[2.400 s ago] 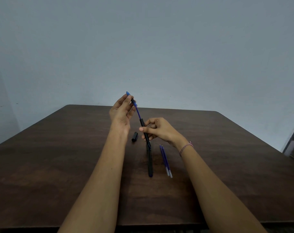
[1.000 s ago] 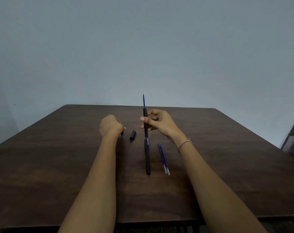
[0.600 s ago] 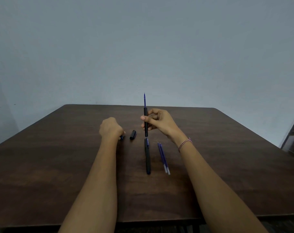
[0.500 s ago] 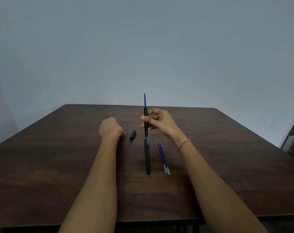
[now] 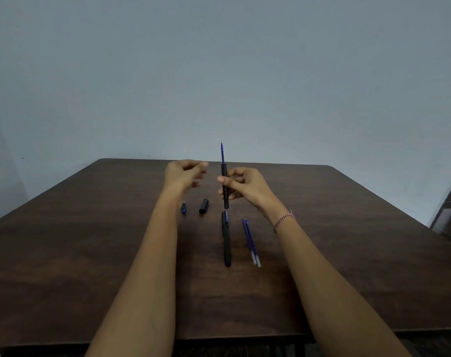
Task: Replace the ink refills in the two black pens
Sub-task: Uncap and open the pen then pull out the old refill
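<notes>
- a small blue piece, perhaps a pen tip, lies on the dark worktop beside the left forearm.
- the left grip, blurred, is raised with loose, spread fingers, holding nothing.
- a black cap lies apart.
- the right grip pinches an upright black pen barrel; a blue refill juts from its top.
- a second black pen lies flat, with two spare refills just beside it.

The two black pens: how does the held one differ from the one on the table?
The held pen stands upright in the right hand; the table pen lies flat, untouched. The held pen has a blue refill poking from its top; the table pen shows none. Both have black barrels.
</notes>
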{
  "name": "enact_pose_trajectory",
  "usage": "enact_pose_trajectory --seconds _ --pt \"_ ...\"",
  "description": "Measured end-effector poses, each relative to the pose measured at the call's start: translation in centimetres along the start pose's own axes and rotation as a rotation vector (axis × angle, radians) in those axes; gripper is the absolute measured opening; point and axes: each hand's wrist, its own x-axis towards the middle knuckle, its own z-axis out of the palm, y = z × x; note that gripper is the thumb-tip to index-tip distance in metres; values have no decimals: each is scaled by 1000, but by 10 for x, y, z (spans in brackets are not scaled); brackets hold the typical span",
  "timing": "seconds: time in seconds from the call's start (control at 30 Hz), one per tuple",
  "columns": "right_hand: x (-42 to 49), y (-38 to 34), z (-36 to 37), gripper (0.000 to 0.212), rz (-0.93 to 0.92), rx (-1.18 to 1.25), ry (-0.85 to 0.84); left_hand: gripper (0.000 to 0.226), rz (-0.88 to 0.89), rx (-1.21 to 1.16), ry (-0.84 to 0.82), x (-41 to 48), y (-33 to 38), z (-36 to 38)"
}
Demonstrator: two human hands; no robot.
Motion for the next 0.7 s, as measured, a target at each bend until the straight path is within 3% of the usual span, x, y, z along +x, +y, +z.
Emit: enact_pose_trajectory --seconds 0.1,0.23,0.7 --pt "0 0 0 22 27 -14 -6 15 7 -75 -138 -2 0 4" --pt "-1 1 1 19 39 -26 -30 6 -12 -143 -203 0 -3 4" --pt "-1 3 2 33 73 -50 -47 14 -102 -204 -236 -3 -2 4"
